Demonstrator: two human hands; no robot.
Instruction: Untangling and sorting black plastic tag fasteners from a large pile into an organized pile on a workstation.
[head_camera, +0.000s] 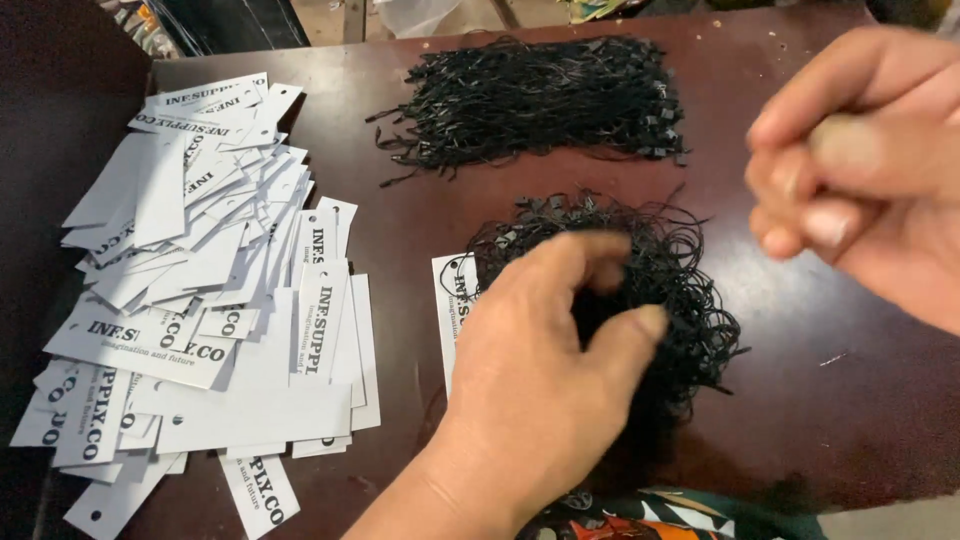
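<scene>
Left hand (545, 350) pinched into tangled black loops (650, 290) near tabletop (850, 400) front edge — right hand (865, 165) raised beyond, fingers curled, grip unclear.

A loose heap of white printed paper tags (205, 300) covers the left of the dark brown counter (830, 400), while a straight bundle of black strings (535, 95) lies at the back.

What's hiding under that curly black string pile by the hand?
A white paper tag pokes out from under the curly string pile at its left edge. The left hand covers the pile's near part, so whether more tags lie beneath cannot be seen.
</scene>
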